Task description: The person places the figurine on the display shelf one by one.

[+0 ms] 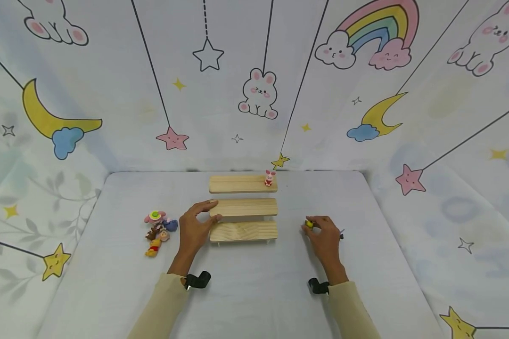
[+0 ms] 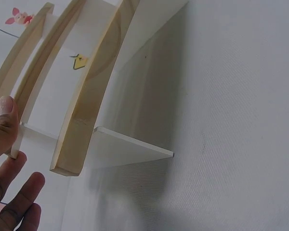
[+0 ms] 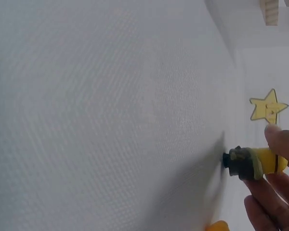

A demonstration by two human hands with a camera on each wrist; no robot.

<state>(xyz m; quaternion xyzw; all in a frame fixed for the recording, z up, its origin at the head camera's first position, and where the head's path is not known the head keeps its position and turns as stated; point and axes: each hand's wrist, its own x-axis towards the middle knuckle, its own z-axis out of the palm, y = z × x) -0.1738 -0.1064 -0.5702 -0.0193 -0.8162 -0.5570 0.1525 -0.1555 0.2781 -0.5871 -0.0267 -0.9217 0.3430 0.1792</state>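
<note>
A three-tier wooden shelf [image 1: 243, 230] stands in the middle of the table on white supports. My left hand [image 1: 195, 226] grips the left end of its middle plank, thumb on one edge and fingers on the other; the left wrist view shows the thumb [image 2: 6, 120] against the wood. Farther right, my right hand [image 1: 324, 238] pinches a small yellow-and-dark toy figure [image 3: 260, 162] just at the table surface. A pink piglet figurine [image 1: 269, 178] stands at the right end of the top plank.
Several small toy figurines [image 1: 156, 234] lie in a cluster left of the shelf. Part of a small dark object [image 1: 342, 234] shows behind the right hand. An orange piece [image 3: 217, 226] appears at the right wrist view's lower edge. A patterned cloth backdrop [image 1: 220, 108] surrounds the table.
</note>
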